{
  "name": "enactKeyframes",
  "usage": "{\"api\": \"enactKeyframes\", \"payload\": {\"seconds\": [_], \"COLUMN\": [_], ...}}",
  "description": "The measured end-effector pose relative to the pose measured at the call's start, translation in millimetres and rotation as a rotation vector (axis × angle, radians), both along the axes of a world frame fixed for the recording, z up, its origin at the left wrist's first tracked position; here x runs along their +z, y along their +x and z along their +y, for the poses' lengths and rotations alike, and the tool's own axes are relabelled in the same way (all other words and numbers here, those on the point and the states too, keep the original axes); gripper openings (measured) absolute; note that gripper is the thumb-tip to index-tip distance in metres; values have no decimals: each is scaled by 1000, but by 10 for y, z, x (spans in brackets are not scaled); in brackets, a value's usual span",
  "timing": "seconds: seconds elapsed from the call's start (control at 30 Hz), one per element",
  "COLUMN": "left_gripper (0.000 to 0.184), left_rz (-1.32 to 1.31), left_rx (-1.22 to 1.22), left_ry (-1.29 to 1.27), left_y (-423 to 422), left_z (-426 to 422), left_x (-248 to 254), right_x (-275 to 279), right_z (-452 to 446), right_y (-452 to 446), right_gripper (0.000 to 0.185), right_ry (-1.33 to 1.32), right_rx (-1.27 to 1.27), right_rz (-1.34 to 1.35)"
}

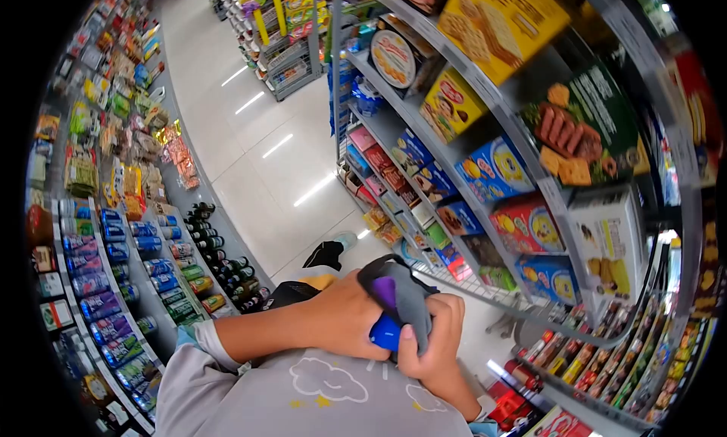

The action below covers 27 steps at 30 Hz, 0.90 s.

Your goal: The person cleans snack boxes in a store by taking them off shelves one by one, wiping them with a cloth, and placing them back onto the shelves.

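Note:
Both hands meet in front of the grey shirt with cloud drawings (326,380). Between them is a dark grey cloth item (409,297) with a black strap and a purple patch. A blue object (385,332) shows below the cloth, between the hands. My left hand (344,316) is closed against the left side of the cloth item, its fingertips hidden. On the other side, my right hand (433,338) wraps round the cloth, thumb near the blue object.
Shelves of boxed biscuits (496,168) rise on the right. Cans (106,304) and dark bottles (227,263) line the left shelves. A tiled aisle floor (257,172) runs between them, with another snack rack (284,51) at the back.

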<state>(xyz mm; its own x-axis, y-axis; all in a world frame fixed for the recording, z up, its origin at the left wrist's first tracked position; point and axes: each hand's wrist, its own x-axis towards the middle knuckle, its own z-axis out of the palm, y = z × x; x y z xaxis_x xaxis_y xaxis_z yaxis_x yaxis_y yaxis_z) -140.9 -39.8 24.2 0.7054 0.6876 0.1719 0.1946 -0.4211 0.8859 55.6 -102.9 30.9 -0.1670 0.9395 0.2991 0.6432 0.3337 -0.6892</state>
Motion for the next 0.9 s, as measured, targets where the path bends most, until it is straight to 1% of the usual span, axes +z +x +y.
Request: {"api": "enactKeyframes", "payload": {"seconds": [0.07, 0.13, 0.2, 0.23, 0.3, 0.33, 0.4, 0.47, 0.53, 0.57, 0.6, 0.73, 0.87, 0.9], "left_gripper": [56, 54, 54, 54, 54, 54, 53, 53, 47, 47, 43, 35, 33, 32], "left_rz": [4, 28, -8, -40, -73, -98, -117, -128, -163, -165, -164, -188, -228, -228], "left_rx": [16, 30, 68, 89, 103, 114, 121, 115, 37, 10, -27, -125, -291, -330], "left_ry": [-38, -121, -80, -47, -57, -69, -65, -67, -185, -197, -193, -169, -304, -265], "left_y": [-171, -335, -456, -507, -599, -631, -669, -704, -731, -742, -748, -725, -592, -556], "left_z": [26, 89, 163, 209, 303, 356, 451, 545, 655, 720, 782, 1055, 1262, 1314], "left_x": [53, 162, 141, 126, 162, 169, 134, 76, -5, -36, -67, -180, -399, -417], "right_x": [101, 193, 226, 263, 379, 398, 478, 486, 434, 403, 367, 297, 199, 170], "right_z": [127, 321, 485, 563, 702, 754, 846, 920, 963, 985, 1006, 1072, 1057, 1029], "right_y": [-99, -231, -359, -421, -528, -549, -625, -697, -748, -771, -790, -882, -909, -901], "right_gripper": [49, 51, 58, 58, 60, 67, 69, 70, 67, 67, 63, 55, 54, 53], "right_ry": [-46, -66, -104, -99, -143, -150, -151, -156, -153, -166, -148, -132, -216, -232], "right_rx": [89, 150, 225, 230, 281, 289, 281, 260, 235, 208, 180, 36, -107, -152], "right_rz": [-48, -40, -41, -46, -121, -151, -147, -133, -161, -162, -154, -164, -186, -168]}}
